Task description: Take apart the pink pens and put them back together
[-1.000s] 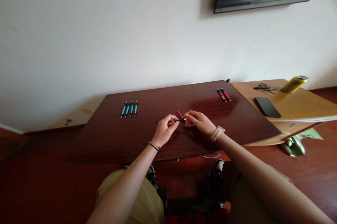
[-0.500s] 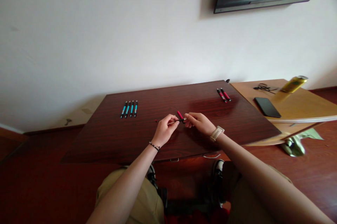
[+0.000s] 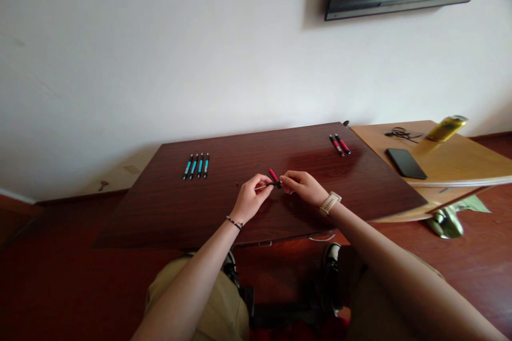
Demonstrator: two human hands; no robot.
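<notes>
Head view: I see the red pen (image 3: 274, 175) held just above the middle of the dark surface (image 3: 168, 213).
Handling: I judge it light, stiff and smooth; best pinched on the barrel.
Left hand (image 3: 251, 198): fingers closed on a thin part, perhaps the refill.
Right hand (image 3: 304, 186): fingers pinching the pen's dark end.
Around: four blue pens (image 3: 196, 166) far left, two red pens (image 3: 340, 144) far right.

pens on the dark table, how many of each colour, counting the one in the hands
Blue pens, in a row at the far left: 4
Red pens, lying at the far right: 2
Red pen held between the left hand and right hand: 1
Total: 7
</notes>
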